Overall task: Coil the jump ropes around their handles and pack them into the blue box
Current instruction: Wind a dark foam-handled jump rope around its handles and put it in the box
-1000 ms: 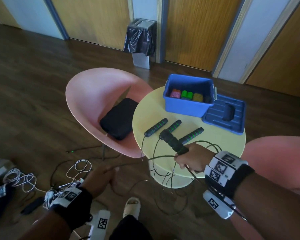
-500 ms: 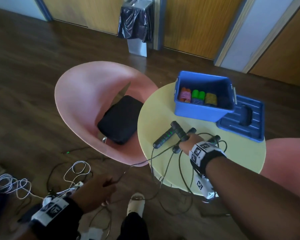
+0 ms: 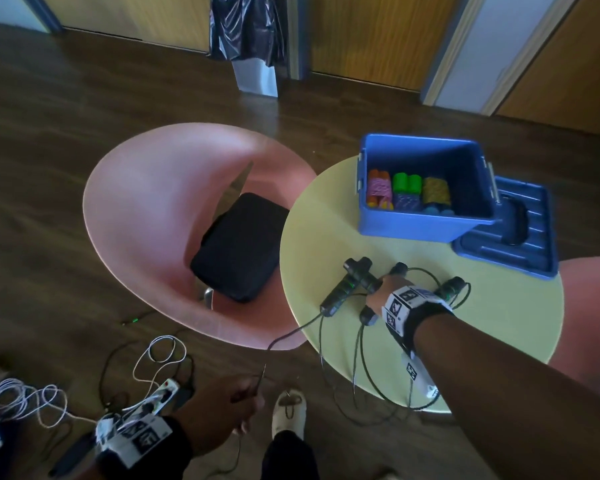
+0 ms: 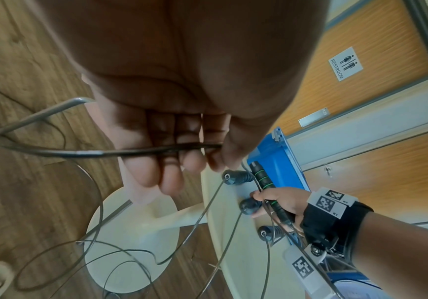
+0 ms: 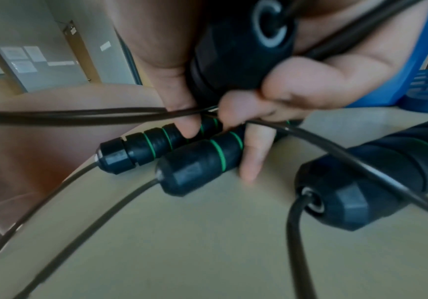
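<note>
At frame centre the right hand (image 3: 383, 292) grasps a black handle (image 3: 359, 277) on the yellow table (image 3: 326, 220) — lower left, the left hand (image 3: 222, 407) pinches its cord (image 4: 120, 152).

Black green-ringed handles (image 3: 343, 294) beside blue box (image 3: 420, 226)

A dark brown wood-plank floor (image 3: 66, 140) is bounded at the far side by orange-brown wooden doors (image 3: 378, 32) set between pale grey wall panels (image 3: 492, 46), with a black-bagged bin (image 3: 248, 27) placed against them. A pink moulded shell chair (image 3: 146, 216) with a black square cushion (image 3: 238, 245) is seen left of a round pale-yellow table (image 3: 482, 327). White cables (image 3: 25, 400) are strewn over the near left floor.
</note>
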Demonstrator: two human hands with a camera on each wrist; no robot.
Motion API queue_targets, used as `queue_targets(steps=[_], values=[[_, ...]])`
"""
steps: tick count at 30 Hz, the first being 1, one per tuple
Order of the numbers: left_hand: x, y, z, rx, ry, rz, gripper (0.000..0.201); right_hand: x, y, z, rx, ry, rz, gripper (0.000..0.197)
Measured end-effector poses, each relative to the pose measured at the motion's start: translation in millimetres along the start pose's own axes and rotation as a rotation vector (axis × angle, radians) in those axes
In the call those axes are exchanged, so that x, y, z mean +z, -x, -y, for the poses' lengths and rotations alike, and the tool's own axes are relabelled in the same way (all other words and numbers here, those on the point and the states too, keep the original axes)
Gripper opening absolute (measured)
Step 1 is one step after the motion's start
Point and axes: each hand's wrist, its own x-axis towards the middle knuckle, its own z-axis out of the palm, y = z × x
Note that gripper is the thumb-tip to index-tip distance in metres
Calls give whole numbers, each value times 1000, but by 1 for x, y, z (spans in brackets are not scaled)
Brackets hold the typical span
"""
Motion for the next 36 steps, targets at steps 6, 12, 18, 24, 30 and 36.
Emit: queue_targets(steps=[6,12,18,24,30,36], values=[[19,8,-7,18,3,-40,27,-20,44,-16,-103,-135,-66,10],[54,37,-16,73,-54,-29,29,-37,144,-60,-412,-256,-212,24],[94,66,-33,123,-326,131,20,-48,235,-122,-643,-350,-278,14],[145,58,-113,379,51,36,38,-38,265,-174,-704,-464,-195,25],[217,71,-192,470,407,188,64,-32,280,-203,-670,-780,-95,17],[258,66,-198,310,292,267,44,-20,290,-255,-619,-976,117,31]])
